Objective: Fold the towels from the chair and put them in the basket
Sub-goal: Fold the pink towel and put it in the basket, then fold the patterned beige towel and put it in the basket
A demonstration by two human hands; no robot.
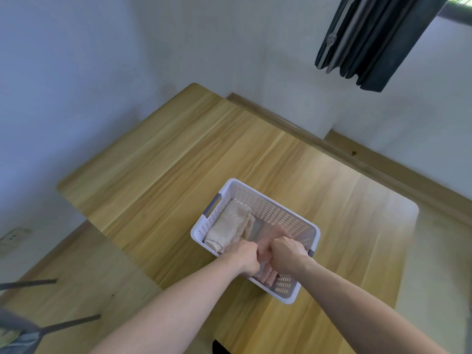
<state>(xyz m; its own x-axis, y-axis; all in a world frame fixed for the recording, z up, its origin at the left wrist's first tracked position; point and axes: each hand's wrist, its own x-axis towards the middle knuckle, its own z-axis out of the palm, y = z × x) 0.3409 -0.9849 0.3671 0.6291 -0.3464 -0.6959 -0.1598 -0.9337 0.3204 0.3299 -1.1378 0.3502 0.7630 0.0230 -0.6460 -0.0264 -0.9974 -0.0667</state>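
Observation:
A white perforated plastic basket (270, 200) stands on the wooden table (178, 162). A folded cream towel (229, 226) lies in its left half. Both my hands reach into the right half. My left hand (246, 259) and my right hand (288, 254) are closed on a folded pink towel (265, 251), which sits low inside the basket between them. Much of the pink towel is hidden by my hands.
The chair (23, 325) shows at the lower left edge, with dark legs and a bit of cloth on it. A dark curtain (375, 39) hangs at the upper right. White walls border the table at the back and left.

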